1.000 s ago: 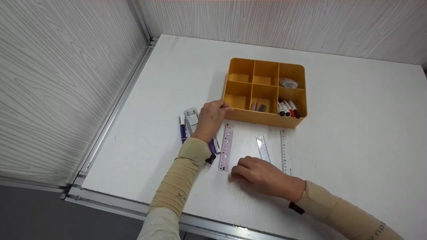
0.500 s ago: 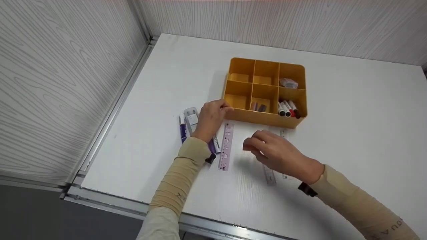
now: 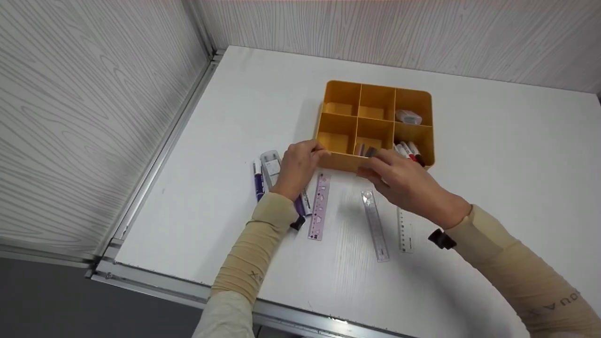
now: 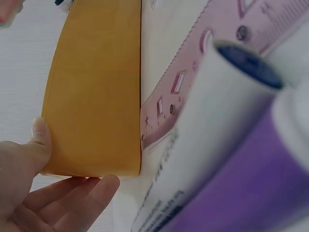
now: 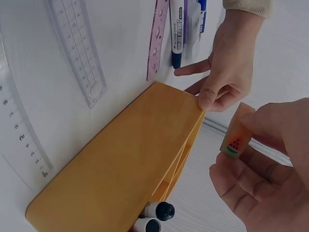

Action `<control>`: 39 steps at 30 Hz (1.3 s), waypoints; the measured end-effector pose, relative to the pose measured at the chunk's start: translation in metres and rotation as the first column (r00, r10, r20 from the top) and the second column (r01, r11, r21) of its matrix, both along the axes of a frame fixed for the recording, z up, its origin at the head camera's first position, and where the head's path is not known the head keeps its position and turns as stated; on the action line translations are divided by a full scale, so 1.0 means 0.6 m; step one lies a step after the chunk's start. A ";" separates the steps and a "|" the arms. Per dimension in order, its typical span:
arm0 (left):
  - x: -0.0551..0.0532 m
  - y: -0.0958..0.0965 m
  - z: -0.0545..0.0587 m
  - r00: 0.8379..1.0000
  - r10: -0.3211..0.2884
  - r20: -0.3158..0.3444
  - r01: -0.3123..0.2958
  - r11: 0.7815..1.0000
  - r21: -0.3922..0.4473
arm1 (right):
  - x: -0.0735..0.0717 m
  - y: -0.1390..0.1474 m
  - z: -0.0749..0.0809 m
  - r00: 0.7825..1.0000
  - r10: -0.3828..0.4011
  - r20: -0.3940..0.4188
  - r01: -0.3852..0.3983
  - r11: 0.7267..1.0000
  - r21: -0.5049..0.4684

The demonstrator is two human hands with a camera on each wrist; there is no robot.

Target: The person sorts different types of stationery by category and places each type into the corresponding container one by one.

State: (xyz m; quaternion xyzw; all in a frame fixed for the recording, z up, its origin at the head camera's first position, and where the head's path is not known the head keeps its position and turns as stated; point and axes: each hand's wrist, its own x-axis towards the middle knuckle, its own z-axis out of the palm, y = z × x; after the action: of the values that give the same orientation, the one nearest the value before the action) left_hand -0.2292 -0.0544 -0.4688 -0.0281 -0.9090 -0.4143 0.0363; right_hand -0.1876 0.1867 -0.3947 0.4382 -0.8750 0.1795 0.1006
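Note:
My left hand [image 3: 300, 166] grips the near left corner of a yellow six-compartment desk organizer [image 4: 91, 87], thumb over the rim and fingers round the side. My right hand [image 3: 406, 185] hovers at the organizer's front wall. Between its thumb and fingers it pinches a small orange eraser [image 5: 237, 130] printed with a watermelon slice, plain in the right wrist view and hidden in the head view. Two small erasers [image 3: 365, 150] lie in the front middle compartment, close behind my right fingers. Several markers [image 3: 407, 151] stand in the front right compartment, partly covered by that hand.
A pink ruler [image 3: 319, 206] and two clear rulers, one nearer the middle [image 3: 375, 227] and one to the right [image 3: 405, 232], lie before the organizer. Markers [image 3: 258, 180] and a grey translucent case [image 3: 271, 166] lie left of my left hand. A clear-wrapped item [image 3: 408, 117] sits in the back right compartment.
My right hand has risen from the table near the rulers and moved forward to the organizer's front, uncovering the middle clear ruler. The left hand has stayed at the corner.

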 end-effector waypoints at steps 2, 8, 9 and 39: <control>0.000 0.000 0.001 1.000 -0.001 -0.013 0.001 1.000 0.004 | -0.011 0.001 0.006 1.000 -0.019 0.016 0.019 1.000 0.022; 0.003 0.005 0.001 1.000 -0.005 -0.007 0.005 1.000 0.028 | -0.048 0.012 0.015 1.000 -0.014 -0.019 0.015 0.999 0.050; 0.004 0.006 0.002 1.000 -0.004 -0.001 0.004 1.000 0.031 | -0.053 0.014 0.016 1.000 -0.009 -0.025 0.011 0.999 0.049; 0.014 0.018 0.008 0.999 0.011 0.041 -0.013 0.999 0.034 | -0.166 -0.008 0.017 0.925 -0.240 0.294 0.070 0.869 0.490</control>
State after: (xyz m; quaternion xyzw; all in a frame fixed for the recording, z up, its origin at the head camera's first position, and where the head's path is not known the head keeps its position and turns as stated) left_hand -0.2209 -0.0437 -0.4642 -0.0136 -0.9025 -0.4300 0.0205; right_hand -0.2871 0.1820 -0.3846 0.3381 -0.9288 0.0268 -0.1495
